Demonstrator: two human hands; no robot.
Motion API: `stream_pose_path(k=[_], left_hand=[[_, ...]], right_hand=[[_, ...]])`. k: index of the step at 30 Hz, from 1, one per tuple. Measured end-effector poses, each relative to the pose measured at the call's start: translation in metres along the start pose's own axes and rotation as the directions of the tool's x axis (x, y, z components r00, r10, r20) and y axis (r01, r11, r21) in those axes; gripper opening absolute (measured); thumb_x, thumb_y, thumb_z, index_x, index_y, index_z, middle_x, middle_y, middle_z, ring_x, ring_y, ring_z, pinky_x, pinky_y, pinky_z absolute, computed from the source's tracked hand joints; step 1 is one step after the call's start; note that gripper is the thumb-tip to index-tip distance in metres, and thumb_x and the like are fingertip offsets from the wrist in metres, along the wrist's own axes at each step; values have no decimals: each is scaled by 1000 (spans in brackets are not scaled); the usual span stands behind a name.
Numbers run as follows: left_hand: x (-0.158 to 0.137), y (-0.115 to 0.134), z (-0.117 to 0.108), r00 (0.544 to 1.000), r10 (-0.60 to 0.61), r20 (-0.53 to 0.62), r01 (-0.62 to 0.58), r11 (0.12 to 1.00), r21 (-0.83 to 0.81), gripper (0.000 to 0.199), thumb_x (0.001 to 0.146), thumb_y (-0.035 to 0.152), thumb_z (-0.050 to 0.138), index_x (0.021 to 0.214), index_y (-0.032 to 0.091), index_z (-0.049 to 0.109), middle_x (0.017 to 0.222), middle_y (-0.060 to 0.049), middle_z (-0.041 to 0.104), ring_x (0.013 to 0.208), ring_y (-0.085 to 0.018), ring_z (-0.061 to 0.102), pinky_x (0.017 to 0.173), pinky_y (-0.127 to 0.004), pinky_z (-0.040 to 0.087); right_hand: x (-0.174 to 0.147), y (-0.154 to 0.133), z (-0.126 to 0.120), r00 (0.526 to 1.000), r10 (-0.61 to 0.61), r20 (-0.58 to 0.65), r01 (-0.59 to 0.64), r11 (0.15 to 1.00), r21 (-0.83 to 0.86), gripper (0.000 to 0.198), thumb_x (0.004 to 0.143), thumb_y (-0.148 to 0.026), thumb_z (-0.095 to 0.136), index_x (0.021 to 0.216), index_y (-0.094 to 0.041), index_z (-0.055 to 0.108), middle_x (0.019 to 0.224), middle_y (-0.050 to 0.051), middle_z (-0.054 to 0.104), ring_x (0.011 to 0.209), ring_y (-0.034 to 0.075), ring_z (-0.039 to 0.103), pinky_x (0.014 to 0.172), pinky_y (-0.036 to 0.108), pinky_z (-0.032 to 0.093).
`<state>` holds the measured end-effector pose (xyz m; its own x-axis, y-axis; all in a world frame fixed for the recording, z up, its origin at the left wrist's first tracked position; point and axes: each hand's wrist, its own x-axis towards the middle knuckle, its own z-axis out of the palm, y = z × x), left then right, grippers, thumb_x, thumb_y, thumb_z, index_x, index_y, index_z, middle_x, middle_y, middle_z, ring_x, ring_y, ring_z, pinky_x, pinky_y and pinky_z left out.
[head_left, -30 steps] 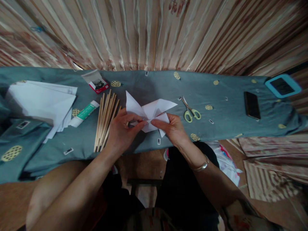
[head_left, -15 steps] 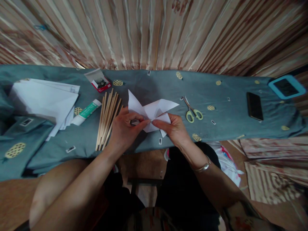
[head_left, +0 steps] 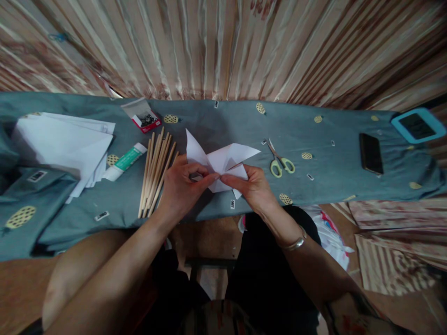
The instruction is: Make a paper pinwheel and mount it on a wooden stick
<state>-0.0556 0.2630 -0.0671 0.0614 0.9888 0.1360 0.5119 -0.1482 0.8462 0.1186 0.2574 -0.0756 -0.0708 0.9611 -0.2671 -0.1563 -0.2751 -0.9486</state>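
Between the two hands, above the blue-grey cloth (head_left: pixel 331 179), sits the white folded paper (head_left: pixel 222 157), its pointed flaps fanning up and out past the fingertips. The left hand (head_left: pixel 181 184) pinches it near the middle, thumb pressed inward with the fingers bent behind; the right hand (head_left: pixel 249 185) grips the near right flap, its thumb laid on top and its tip almost meeting the left thumb. Whether anything small is caught under those thumbs is hidden, as is whether a lower corner brushes the cloth. The paper should weigh next to nothing and feel thin and springy: stiff along its creases, soft across the open flaps, which would likely try to spring back if let go. It is probably not slippery, but it could crumple or tear under a hard squeeze, most of all where the flaps come together. The best hold looks to be that middle, where the layers overlap and a flat pinch can trap several at once; the far tips, standing free beyond both hands, seem the easiest parts to bend. Just beside the left hand lie the wooden sticks (head_left: pixel 155 170), and farther out on that side are the glue tube (head_left: pixel 125 162), a small red box (head_left: pixel 146 122) and loose sheets (head_left: pixel 66 142). The scissors (head_left: pixel 280 164) rest near the right hand, with a phone (head_left: pixel 371 153) well beyond them.
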Motion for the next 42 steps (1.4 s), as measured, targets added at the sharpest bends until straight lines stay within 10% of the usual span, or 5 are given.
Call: stream_pose_path(k=[30, 38, 42], left_hand=[[-5, 5, -2, 996, 69, 49, -63, 993, -99, 10, 79, 30, 74, 80, 20, 72, 86, -3, 68, 83, -18, 64, 80, -31, 52], [-1, -2, 2, 997, -25, -72, -6, 915, -404, 90, 66, 35, 85, 144, 31, 41, 140, -10, 57, 119, -25, 61, 104, -41, 48], [4, -7, 6, 986, -112, 121, 159, 845, -511, 72, 59, 38, 88, 124, 21, 62, 125, -11, 68, 117, -28, 63, 103, -44, 49]], right_hand=[[-2, -2, 4, 994, 102, -25, -96, 981, 168, 17, 55, -29, 87, 63, -22, 74, 64, -4, 72, 55, 11, 59, 57, 27, 47], [4, -9, -2, 988, 109, -107, -84, 972, 220, 22, 53, -31, 87, 67, -22, 73, 67, -1, 74, 59, 16, 64, 66, 32, 53], [4, -11, -1, 989, 128, -77, -103, 958, 268, 24, 50, -31, 88, 66, -21, 73, 67, -1, 74, 59, 14, 63, 64, 30, 52]])
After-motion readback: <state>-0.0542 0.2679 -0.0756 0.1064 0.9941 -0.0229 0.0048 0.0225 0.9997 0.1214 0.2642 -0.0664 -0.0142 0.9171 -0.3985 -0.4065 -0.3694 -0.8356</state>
